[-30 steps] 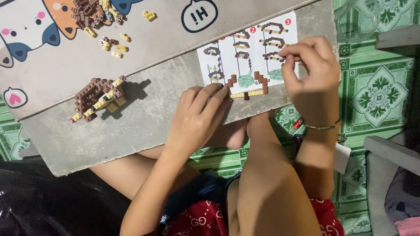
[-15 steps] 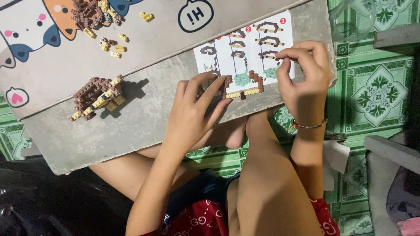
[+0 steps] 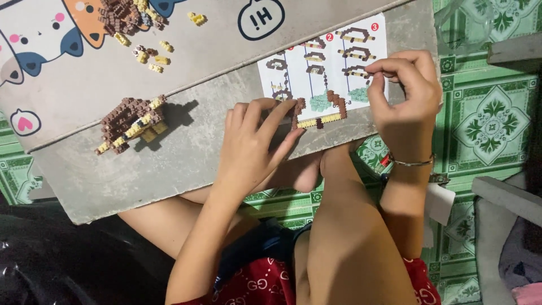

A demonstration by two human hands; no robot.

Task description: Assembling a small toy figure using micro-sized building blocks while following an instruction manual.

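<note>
My left hand lies flat on the grey board, its fingertips touching a small brown and yellow brick frame that rests on the lower edge of a white instruction sheet. My right hand hovers over the sheet's right side with thumb and forefinger pinched together; whether a tiny brick sits between them I cannot tell. A partly built brown and yellow brick model stands to the left on the board.
A cartoon cat mat covers the board's far part, with a pile of loose brown and yellow bricks on it. The board rests over my bare legs. Green patterned floor tiles lie to the right.
Both hands have shifted only slightly; the left fingers stay at the brick frame and the right pinch stays over the sheet. The camera view moved a little.
</note>
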